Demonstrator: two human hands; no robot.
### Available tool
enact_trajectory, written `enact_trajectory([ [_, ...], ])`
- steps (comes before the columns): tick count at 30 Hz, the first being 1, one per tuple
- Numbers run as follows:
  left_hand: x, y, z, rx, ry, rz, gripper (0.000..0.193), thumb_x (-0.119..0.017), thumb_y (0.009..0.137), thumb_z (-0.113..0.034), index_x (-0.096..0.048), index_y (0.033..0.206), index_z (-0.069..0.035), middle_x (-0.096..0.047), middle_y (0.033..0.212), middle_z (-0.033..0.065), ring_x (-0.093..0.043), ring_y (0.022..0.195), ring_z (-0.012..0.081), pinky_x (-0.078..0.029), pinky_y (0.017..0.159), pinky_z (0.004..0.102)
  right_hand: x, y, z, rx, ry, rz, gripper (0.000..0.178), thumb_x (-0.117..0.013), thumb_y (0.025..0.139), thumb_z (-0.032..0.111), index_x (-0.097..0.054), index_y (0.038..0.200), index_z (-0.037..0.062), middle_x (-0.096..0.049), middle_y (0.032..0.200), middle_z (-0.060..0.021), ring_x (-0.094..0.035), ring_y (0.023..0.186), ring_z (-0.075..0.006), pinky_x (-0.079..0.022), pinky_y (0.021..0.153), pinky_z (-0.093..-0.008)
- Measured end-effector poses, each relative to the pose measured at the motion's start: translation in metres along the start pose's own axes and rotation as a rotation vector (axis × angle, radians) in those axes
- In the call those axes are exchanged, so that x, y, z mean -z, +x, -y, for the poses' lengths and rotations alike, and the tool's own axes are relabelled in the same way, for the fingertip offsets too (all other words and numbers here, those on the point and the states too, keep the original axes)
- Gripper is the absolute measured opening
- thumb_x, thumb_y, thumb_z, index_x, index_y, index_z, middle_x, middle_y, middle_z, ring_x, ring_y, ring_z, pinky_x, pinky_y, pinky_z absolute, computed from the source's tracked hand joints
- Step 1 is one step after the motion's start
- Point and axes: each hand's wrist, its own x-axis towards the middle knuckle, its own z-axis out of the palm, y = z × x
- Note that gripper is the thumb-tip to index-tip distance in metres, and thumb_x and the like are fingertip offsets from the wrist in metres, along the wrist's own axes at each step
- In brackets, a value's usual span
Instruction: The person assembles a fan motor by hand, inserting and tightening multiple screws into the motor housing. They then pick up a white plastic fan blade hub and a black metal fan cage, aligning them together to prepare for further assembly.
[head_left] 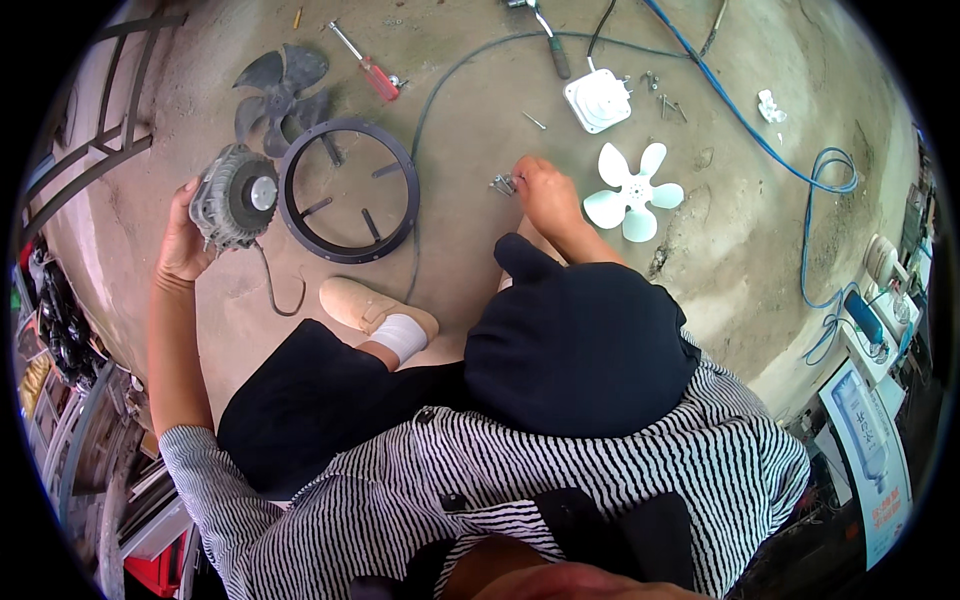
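My left hand (182, 245) grips a grey ribbed electric motor (222, 200) from its outer side, above the floor. A short cable hangs from the motor, whose round shaft end faces right. Beside it a black ring frame (412, 195) with inward-pointing prongs lies on the floor. Fingers closed together, my right hand (550, 200) is at a small cluster of screws (502, 185) low over the floor. The fingertips partly hide them. A white five-blade fan (636, 193) lies to the right of this hand, and a dark fan blade (279, 98) lies behind the motor.
Farther off are a red-handled screwdriver (378, 78), a ratchet tool (558, 58), a white square part (597, 100) with a cable, and loose screws (672, 106). A blue hose (735, 105) runs along the right. Metal frames (105, 148) stand at the left edge.
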Motion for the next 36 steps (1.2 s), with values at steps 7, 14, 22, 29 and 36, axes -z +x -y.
enact_trajectory([
  [7,-0.026,0.026,0.007,0.145,-0.115,0.102,0.065,-0.048,0.096,-0.061,-0.057,0.135,-0.009,-0.069,0.120,0.0090,-0.071,0.095,0.0250,-0.061,0.074,0.0374,0.008,0.009,0.005,0.042,-0.060,-0.053,0.013,-0.066,0.090,0.015,-0.061,0.099,0.0082,-0.066,0.097,-0.0146,-0.066,0.083,-0.0409,-0.053,0.072,-0.0496],
  [14,-0.100,0.049,-0.010,0.179,-0.186,0.256,0.060,-0.054,0.094,-0.058,-0.064,0.130,-0.011,-0.067,0.124,0.0074,-0.065,0.111,0.0234,-0.054,0.093,0.0429,0.023,0.058,-0.021,-0.035,-0.215,-0.164,0.026,-0.070,0.090,0.020,-0.054,0.104,0.0056,-0.060,0.103,-0.0170,-0.068,0.086,-0.0409,-0.056,0.072,-0.0489],
  [22,-0.161,0.069,-0.014,0.131,-0.072,0.183,0.066,-0.055,0.095,-0.060,-0.061,0.134,-0.008,-0.064,0.131,0.0074,-0.061,0.119,0.0221,-0.049,0.102,0.0409,0.036,0.058,-0.010,0.104,0.061,-0.227,0.017,-0.069,0.091,0.014,-0.061,0.102,0.0038,-0.066,0.098,-0.0159,-0.069,0.084,-0.0318,-0.055,0.072,-0.0426],
  [29,-0.171,0.066,-0.008,-0.006,0.144,0.607,0.093,-0.081,0.079,-0.044,-0.040,0.151,-0.002,-0.053,0.145,0.0124,-0.049,0.136,0.0247,-0.036,0.117,0.0408,0.115,0.065,0.066,0.128,0.970,-0.103,0.023,-0.070,0.095,0.019,-0.070,0.113,0.0047,-0.069,0.100,-0.0025,-0.061,0.086,-0.0094,-0.050,0.080,-0.0254],
  [36,-0.216,0.048,-0.026,-0.204,0.602,0.451,0.088,-0.082,0.067,-0.013,-0.046,0.147,-0.005,-0.060,0.133,0.0090,-0.057,0.125,0.0202,-0.041,0.110,0.0344,0.144,0.064,0.083,0.252,1.137,-0.044,0.022,-0.070,0.096,0.016,-0.071,0.113,0.0021,-0.070,0.101,-0.0030,-0.063,0.091,-0.0090,-0.051,0.082,-0.0255],
])
